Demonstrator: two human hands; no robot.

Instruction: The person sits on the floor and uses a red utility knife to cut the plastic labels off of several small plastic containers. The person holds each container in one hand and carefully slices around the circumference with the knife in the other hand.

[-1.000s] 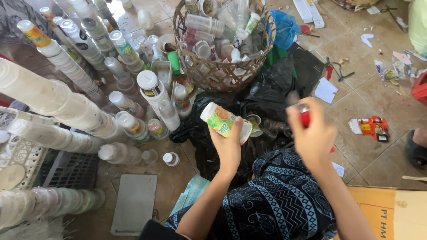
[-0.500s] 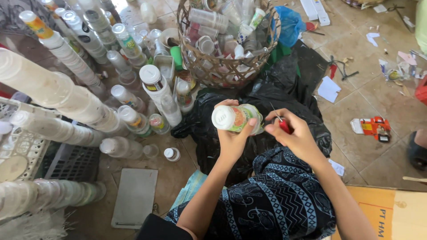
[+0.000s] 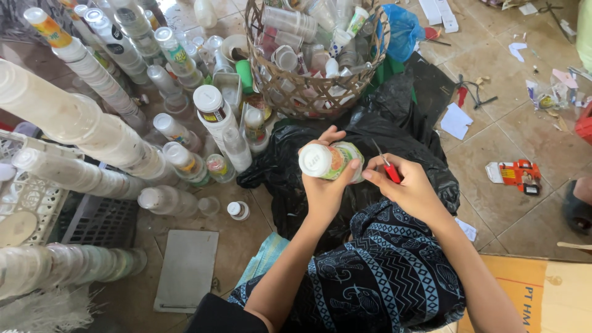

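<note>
The left hand (image 3: 324, 191) grips a small white plastic bottle with a green and orange label (image 3: 330, 161) over the black plastic bag (image 3: 394, 132); the right hand (image 3: 410, 188) pinches a red-handled cutter (image 3: 388, 168) beside it. Best to keep the blade shallow, angled away from the thumb

hands (image 3: 324, 191): 2 | labelled plastic cup (image 3: 331, 161) held: 1 | red-handled cutter (image 3: 390, 169): 1 | woven basket (image 3: 308, 92): 1 | black plastic bag (image 3: 401, 123): 1 | grey flat board (image 3: 188, 268): 1 | small white-capped bottle (image 3: 237, 210) on floor: 1
</note>
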